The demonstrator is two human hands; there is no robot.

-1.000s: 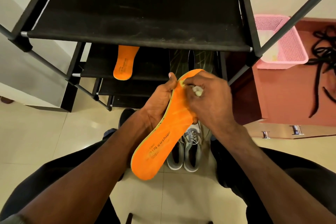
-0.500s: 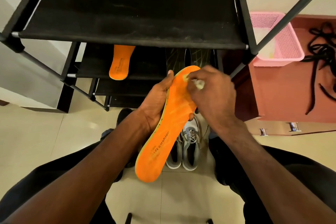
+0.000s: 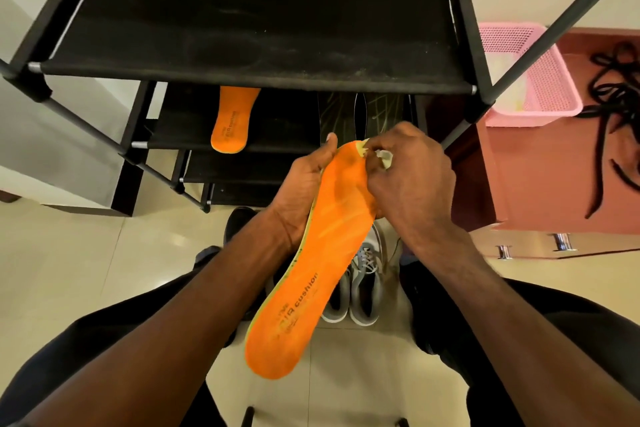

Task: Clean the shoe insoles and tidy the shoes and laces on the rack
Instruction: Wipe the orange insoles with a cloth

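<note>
Black shoe rack stands behind. Left hand grips the orange insole; right hand, fingers curled, pinches a small pale wipe against its toe end.

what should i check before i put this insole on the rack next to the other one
1. Left hand supports orange insole from behind: ok.
2. Right hand grip on small pale wipe at the toe: ok.
3. Toe end clean: not ok, dark smudge remains.
4. Free space beside second insole on the shoe rack shelf: ok.
5. Underside clean: cannot tell.
</note>
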